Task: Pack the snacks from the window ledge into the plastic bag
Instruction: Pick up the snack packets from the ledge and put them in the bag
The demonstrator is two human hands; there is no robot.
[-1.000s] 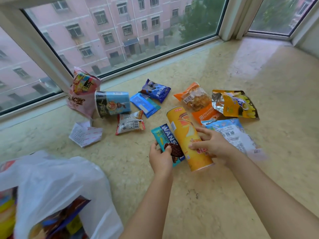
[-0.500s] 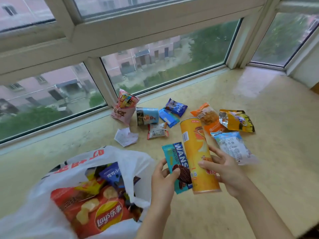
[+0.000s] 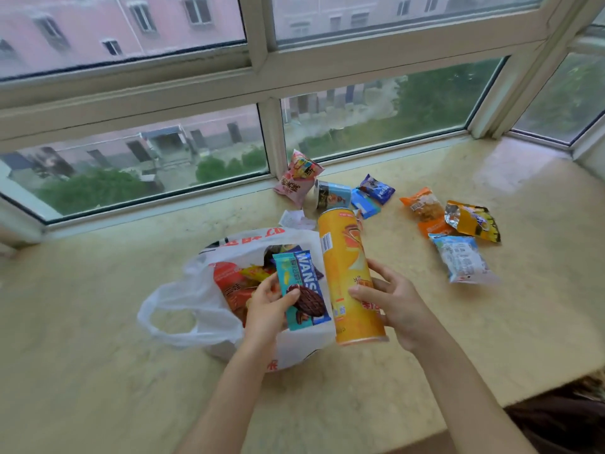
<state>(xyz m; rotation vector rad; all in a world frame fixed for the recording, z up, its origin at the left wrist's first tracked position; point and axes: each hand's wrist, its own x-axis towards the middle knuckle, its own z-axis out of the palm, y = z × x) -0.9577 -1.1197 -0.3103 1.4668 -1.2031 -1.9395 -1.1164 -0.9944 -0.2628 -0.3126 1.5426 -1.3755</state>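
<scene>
Head view. Left hand (image 3: 266, 311) gripped teal cookie pack (image 3: 302, 290), thumb curled over front, pack held above open mouth of bag (image 3: 196, 309). Right hand (image 3: 394, 304) wrapped round lower part of yellow chip can (image 3: 348, 273), can tilted, just right of bag. Bag lay near-left on ledge (image 3: 98, 355), red chip packet (image 3: 229, 283) inside. Remaining snacks lay far and right: pink pouch (image 3: 296, 178) by window, blue cup (image 3: 330, 195), orange packs (image 3: 424, 209), pale-blue pack (image 3: 461, 258).
</scene>
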